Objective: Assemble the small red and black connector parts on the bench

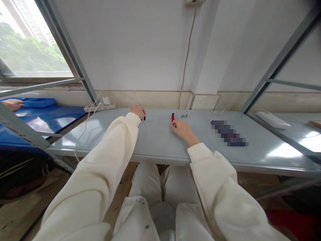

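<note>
My left hand (137, 110) rests at the back of the grey table, its fingers curled down beside a small red-and-black piece (144, 118). The cuff and hand hide part of that piece, and its kind is too small to make out. Farther right, my right hand (182, 129) is closed in a pinch at the near end of a second small red-and-black piece (173, 116), whose black end points away from me. Just right of it lie several tiny grey pieces (184, 116).
A dark, pixelated object (228, 134) lies on the right of the grey table (157, 144). A white power strip (100, 107) with cables sits back left. Metal posts (278, 57) frame both sides. Another person's hand (12, 104) is by a blue tray (40, 102).
</note>
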{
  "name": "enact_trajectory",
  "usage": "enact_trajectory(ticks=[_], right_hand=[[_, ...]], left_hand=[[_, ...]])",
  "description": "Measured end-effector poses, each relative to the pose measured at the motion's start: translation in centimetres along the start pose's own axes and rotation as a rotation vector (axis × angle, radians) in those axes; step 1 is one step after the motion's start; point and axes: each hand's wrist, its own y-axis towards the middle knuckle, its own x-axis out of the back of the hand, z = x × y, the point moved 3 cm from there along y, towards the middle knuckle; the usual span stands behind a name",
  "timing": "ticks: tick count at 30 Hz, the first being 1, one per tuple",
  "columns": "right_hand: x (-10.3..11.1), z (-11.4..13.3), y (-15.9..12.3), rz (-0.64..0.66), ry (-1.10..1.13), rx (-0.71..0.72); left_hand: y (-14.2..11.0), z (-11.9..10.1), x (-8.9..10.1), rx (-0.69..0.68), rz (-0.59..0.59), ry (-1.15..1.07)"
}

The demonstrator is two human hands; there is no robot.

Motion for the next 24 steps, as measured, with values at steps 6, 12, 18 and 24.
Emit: enact_trajectory(ticks=[6, 12, 18, 24], right_hand=[[-0.1, -0.7, 0.1, 0.002, -0.016, -0.1], [-0.2, -2.2, 0.1, 0.041, -0.028, -0.296], [-0.5, -2.6, 0.5, 0.038, -0.01, -0.319], [-1.1, -2.6, 1.2, -0.007, -0.009, -0.305]], left_hand=[[0.2, 0.4, -0.2, -0.001, 0.005, -0.003], [0.0, 0.1, 0.2, -0.001, -0.012, -0.027], [-1.6, -3.8, 2.0, -0.25, -0.187, -0.116], [-3.9, -9.6, -0.5, -0.637, -0.054, -0.143]])
